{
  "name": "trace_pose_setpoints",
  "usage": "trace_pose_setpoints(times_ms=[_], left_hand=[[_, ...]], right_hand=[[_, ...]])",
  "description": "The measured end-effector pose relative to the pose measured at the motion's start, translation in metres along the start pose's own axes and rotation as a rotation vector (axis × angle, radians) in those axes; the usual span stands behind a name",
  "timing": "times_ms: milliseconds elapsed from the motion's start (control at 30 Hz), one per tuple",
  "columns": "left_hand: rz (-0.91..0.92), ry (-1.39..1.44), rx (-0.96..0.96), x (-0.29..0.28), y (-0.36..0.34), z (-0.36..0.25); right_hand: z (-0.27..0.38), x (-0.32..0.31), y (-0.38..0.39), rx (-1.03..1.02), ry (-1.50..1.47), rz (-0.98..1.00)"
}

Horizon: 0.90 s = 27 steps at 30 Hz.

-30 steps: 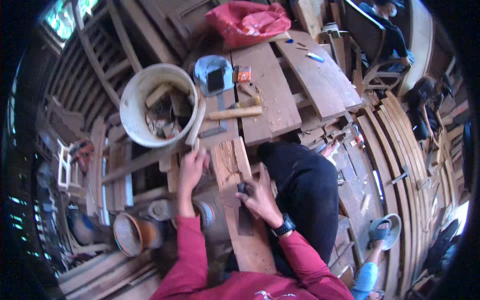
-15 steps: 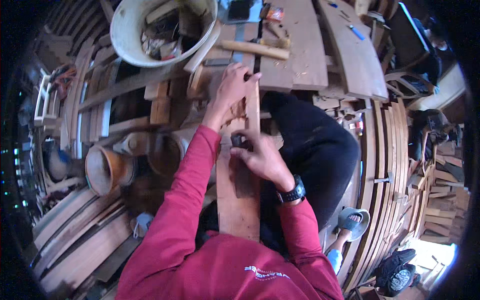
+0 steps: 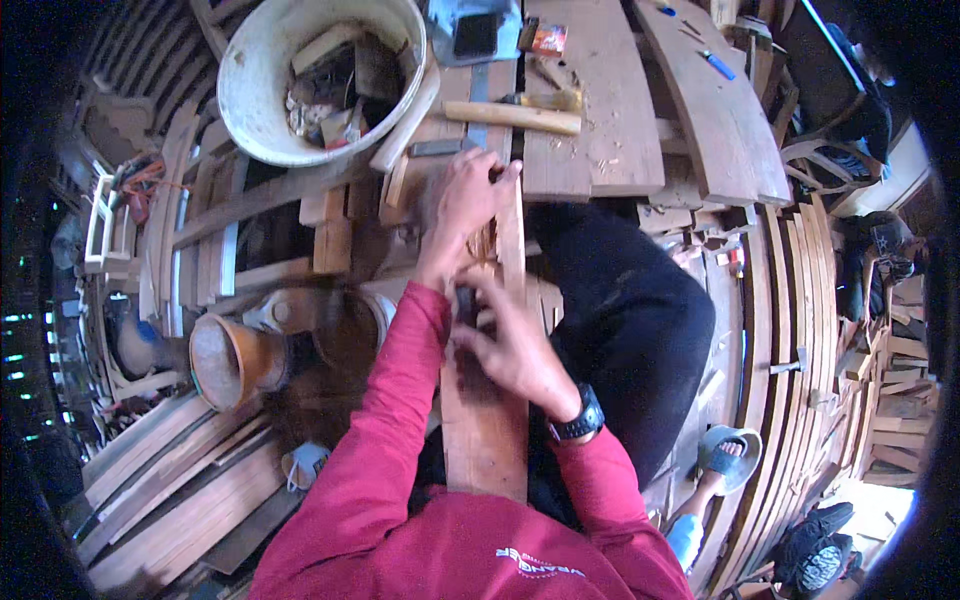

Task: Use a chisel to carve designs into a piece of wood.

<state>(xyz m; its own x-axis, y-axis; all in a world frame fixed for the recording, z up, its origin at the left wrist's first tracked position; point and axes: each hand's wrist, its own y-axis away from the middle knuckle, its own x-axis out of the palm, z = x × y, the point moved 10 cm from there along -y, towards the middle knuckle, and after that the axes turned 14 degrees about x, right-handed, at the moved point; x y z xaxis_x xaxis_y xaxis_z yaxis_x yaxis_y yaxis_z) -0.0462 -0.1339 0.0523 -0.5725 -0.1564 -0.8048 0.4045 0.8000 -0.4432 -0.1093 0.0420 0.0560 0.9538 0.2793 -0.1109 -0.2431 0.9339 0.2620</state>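
A long reddish-brown wooden board (image 3: pixel 487 440) runs away from my body, its near end against my shirt. Around its far end is my left hand (image 3: pixel 468 200), fingers curled on the wood. Curled shavings or a rough hollow (image 3: pixel 483 243) show just beside that hand. My right hand (image 3: pixel 515 350), wearing a black watch, is closed on a small dark block (image 3: pixel 465 302) over the middle of the board. Motion blurs this hand, and the block's exact kind is unclear.
Beyond the board, a bench holds a wooden mallet-like handle (image 3: pixel 515 117), a chisel-like blade (image 3: pixel 440 147), a phone (image 3: pixel 476 36) and a blue pen (image 3: pixel 718 66). A white bucket of scraps (image 3: pixel 235 90) stands left; an orange pot (image 3: pixel 222 360) lies below. Other people are at right.
The view has shifted a little. My right hand, with the dark block, has moved slightly toward my body and left along the board. My left hand keeps its grip on the far end.
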Motion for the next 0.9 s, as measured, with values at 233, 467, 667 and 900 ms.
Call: trace_pose_setpoints(times_ms=[233,467,667,900], left_hand=[[-0.037,0.042,-0.003,0.000,0.004,0.004],[0.039,0.020,-0.054,-0.001,-0.001,0.004],[0.033,-0.044,-0.059,-0.006,-0.001,0.003],[-0.002,-0.033,-0.031,-0.004,0.004,0.001]], right_hand=[[0.012,-0.008,0.005,-0.008,-0.097,-0.037],[-0.003,-0.005,0.007,0.093,-0.026,-0.028],[-0.020,0.003,0.007,0.092,0.030,0.097],[-0.005,-0.006,0.010,0.116,-0.026,0.119]])
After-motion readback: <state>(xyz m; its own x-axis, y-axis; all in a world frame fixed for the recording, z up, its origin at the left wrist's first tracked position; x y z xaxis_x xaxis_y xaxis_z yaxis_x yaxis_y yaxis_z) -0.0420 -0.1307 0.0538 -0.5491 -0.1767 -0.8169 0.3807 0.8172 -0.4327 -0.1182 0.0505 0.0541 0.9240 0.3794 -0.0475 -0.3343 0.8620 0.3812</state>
